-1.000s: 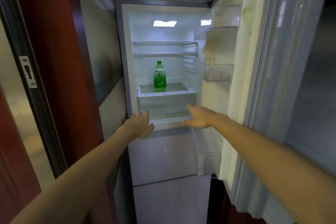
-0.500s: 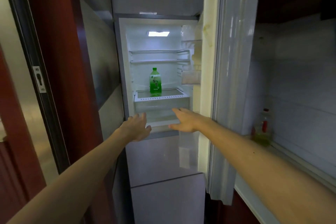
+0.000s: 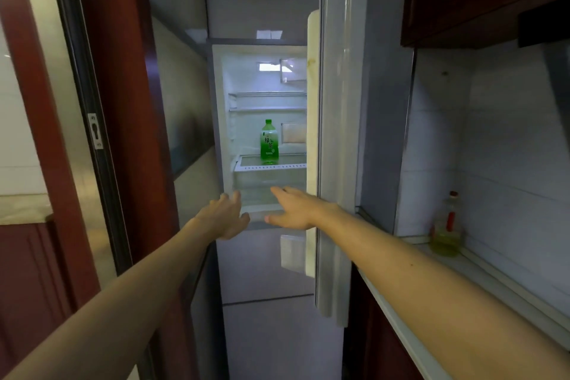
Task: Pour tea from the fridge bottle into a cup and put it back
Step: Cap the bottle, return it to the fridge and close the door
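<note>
My hands are both out in front of me with nothing in them. My left hand (image 3: 226, 216) has its fingers spread loosely by the lower left edge of the open fridge (image 3: 220, 120). My right hand (image 3: 296, 210) is flat, palm down, with the fingers straight, in front of the bottom lip of the lit compartment. I cannot tell whether either hand touches the fridge. They are near each other but not touching.

The tea bottle (image 3: 269, 142) stands upright on the glass shelf (image 3: 268, 167) above the clear drawer (image 3: 265, 185), well above and beyond my fingers. It is green plastic with a green cap, and the liquid fills it almost to the neck. Its label carries the white characters 绿茶; the smaller print is too fine to read. The wire racks above it hold nothing that I can see.

The fridge door (image 3: 336, 163) stands open at my right. Beyond it, on the table (image 3: 481, 268), a clear bottle with a red cap (image 3: 447, 231) holds yellowish liquid low down; its red label is unreadable.
</note>
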`<action>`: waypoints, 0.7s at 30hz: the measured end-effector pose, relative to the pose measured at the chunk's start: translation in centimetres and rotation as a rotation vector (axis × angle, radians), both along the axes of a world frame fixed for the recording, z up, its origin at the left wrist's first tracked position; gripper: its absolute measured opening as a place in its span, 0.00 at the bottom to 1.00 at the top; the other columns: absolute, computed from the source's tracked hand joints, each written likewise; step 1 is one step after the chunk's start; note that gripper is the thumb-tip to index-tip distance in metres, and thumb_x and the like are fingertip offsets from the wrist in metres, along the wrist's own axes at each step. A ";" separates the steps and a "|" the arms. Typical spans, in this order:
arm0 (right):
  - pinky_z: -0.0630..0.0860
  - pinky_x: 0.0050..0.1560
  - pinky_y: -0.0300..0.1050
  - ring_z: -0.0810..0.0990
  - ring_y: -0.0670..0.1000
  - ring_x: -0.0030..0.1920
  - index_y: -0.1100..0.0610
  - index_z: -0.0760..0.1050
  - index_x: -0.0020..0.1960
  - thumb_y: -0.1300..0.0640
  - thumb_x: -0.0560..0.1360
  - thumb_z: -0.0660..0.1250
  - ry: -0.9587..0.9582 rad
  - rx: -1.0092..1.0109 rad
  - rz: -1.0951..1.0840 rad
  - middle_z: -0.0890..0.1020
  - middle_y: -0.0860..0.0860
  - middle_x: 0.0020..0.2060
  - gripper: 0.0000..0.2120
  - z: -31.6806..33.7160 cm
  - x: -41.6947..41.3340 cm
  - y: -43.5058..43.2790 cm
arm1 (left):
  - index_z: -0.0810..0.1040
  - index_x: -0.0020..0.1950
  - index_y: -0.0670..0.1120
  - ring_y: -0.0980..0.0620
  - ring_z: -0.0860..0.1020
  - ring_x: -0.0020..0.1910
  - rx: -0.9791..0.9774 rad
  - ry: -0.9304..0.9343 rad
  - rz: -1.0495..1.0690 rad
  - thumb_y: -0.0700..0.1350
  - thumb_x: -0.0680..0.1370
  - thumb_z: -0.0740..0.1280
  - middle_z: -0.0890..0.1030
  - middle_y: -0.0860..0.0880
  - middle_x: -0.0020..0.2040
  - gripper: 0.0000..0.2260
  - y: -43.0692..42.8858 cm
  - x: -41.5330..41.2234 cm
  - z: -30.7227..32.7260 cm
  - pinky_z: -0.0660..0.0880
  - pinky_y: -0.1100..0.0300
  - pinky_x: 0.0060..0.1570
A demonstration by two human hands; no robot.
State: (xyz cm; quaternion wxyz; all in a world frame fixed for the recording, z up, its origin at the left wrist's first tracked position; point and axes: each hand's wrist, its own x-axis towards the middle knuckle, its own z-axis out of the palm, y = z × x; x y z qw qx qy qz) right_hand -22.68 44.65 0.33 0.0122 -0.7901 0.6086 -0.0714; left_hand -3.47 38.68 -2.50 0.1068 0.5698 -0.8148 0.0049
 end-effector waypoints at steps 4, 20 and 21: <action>0.68 0.68 0.57 0.65 0.59 0.72 0.55 0.51 0.79 0.39 0.78 0.61 0.006 0.003 0.031 0.62 0.57 0.75 0.37 -0.1 -0.7 2.8 | 0.64 0.68 0.42 0.39 0.74 0.59 0.002 -0.029 0.048 0.56 0.80 0.57 0.72 0.39 0.62 0.23 3.0 -0.2 -0.3 0.74 0.43 0.59; 0.69 0.68 0.56 0.68 0.58 0.71 0.54 0.55 0.78 0.41 0.78 0.63 -0.051 -0.014 0.055 0.65 0.56 0.74 0.34 0.1 -7.2 10.5 | 0.61 0.71 0.43 0.38 0.74 0.60 -0.016 0.077 -0.052 0.57 0.77 0.58 0.72 0.37 0.64 0.27 8.4 -5.9 0.2 0.74 0.43 0.59; 0.69 0.68 0.56 0.68 0.58 0.71 0.54 0.56 0.77 0.42 0.78 0.63 -0.049 -0.021 0.053 0.66 0.56 0.73 0.34 0.4 -7.6 10.8 | 0.59 0.72 0.42 0.37 0.74 0.61 -0.020 0.076 -0.057 0.56 0.78 0.58 0.72 0.36 0.64 0.27 8.4 -6.5 0.3 0.74 0.43 0.60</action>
